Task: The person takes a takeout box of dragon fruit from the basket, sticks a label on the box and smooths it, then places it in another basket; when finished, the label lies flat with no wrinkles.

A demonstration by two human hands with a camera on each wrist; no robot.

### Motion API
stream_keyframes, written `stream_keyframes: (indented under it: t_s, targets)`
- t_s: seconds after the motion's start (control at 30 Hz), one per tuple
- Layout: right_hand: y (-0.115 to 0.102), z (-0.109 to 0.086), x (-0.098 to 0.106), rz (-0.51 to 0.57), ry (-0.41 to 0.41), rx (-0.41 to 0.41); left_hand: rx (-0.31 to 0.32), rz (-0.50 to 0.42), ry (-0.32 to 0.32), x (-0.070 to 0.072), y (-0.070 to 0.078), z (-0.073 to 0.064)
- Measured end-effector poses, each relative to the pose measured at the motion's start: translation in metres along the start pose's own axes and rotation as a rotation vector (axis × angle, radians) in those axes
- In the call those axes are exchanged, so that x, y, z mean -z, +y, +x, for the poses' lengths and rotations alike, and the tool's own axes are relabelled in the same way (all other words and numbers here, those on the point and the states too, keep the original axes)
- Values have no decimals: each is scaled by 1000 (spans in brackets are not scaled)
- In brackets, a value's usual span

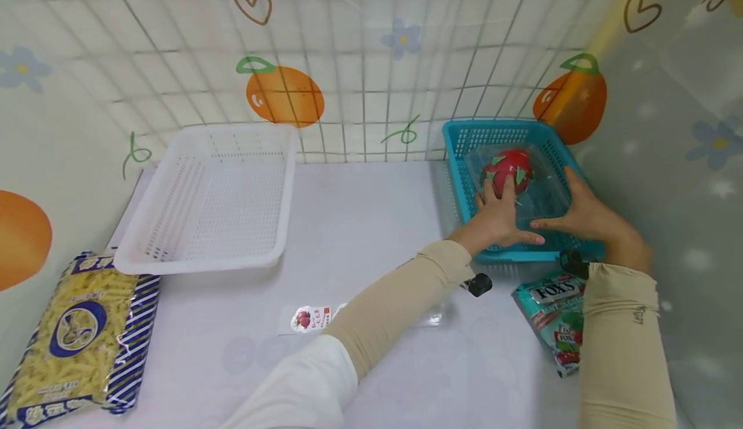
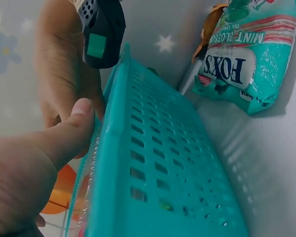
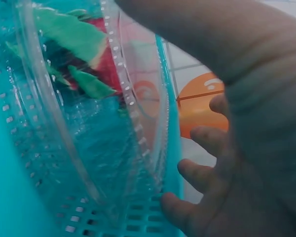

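Observation:
A red dragon fruit [image 1: 516, 163] with green scales lies in a clear plastic box [image 1: 544, 190] inside the teal basket [image 1: 502, 124]. My left hand [image 1: 498, 218] reaches over the basket's near side, fingers spread and overlapping the fruit, thumb pointing right. Opposite it, my right hand [image 1: 600, 222] spreads its fingers along the basket's right side, with the thumb over the near right part of the box. In the right wrist view, the right fingers [image 3: 197, 175] are apart beside the box's clear edge. Neither hand is curled round anything.
A white basket [image 1: 278, 222] stands at the left, with a bag of pasta [image 1: 75, 332] before it. Near the right forearm lies a teal Fox's candy bag [image 1: 548, 309]. Clear packaging with a fruit label [image 1: 310, 318] lies partly under the left forearm. A wire grid [image 1: 362, 93] stands behind.

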State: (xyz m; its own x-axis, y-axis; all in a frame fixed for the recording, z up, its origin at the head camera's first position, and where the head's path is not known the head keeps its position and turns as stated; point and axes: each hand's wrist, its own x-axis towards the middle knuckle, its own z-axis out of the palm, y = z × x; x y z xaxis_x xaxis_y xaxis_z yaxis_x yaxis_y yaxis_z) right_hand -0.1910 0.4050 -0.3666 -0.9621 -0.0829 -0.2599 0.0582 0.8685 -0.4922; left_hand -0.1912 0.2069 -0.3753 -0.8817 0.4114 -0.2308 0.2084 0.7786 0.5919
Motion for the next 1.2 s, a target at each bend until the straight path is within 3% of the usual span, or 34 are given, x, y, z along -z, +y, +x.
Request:
stream_keyframes:
  t_s: [0.23,0.37,0.53,0.87,1.1,1.2]
  targets:
    - [3,7,1,-8,-37,-20,8,-7,30,-5,0,7]
    - [3,12,1,-5,-50,-20,21,-58,52,-4,0,10]
    - [2,17,-1,9,-66,-6,82,-151,78,-5,-1,15]
    - [2,25,-4,16,-103,-7,186,-203,84,-11,-1,23]
    - [7,24,3,-24,-136,-1,174,-283,100,-21,4,23]
    - [10,24,4,-31,-151,1,175,-273,108,-24,5,24]
